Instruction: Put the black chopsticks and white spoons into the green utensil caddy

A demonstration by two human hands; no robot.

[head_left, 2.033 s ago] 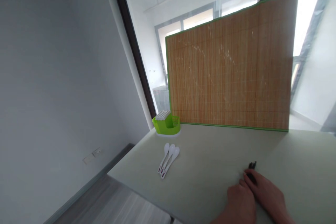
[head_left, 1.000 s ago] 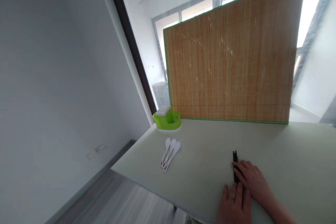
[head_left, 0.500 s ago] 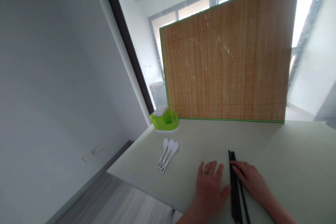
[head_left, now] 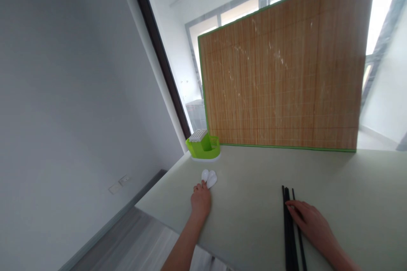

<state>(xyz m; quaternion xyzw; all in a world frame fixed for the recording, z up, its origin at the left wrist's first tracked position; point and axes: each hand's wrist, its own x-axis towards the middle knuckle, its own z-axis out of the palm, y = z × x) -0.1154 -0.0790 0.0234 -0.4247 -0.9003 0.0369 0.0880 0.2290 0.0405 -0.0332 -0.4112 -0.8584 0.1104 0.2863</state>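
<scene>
My left hand (head_left: pixel 201 200) is on the white spoons (head_left: pixel 212 178), its fingers curled over their handles. Two spoon bowls show beyond the fingertips, while the handles are hidden under the hand. On the right, a bundle of black chopsticks (head_left: pixel 288 237) lies lengthwise on the table, its near end cut off by the frame. My right hand (head_left: pixel 310 222) rests at the bundle's right side, thumb and fingers pinched together around a chopstick (head_left: pixel 301 243) that lies slightly apart from the others.
A green utensil holder (head_left: pixel 203 149) with a white slotted top stands at the table's far left corner. Behind the pale table (head_left: pixel 248 203) a bamboo mat (head_left: pixel 280 76) with green edging stands upright before a glass pane. A grey wall (head_left: pixel 79 93) rises at left.
My left hand has moved left from beside the chopsticks to the spoons and closed over their handles. One chopstick's far end has separated to the right under my right hand. The view has shifted slightly.
</scene>
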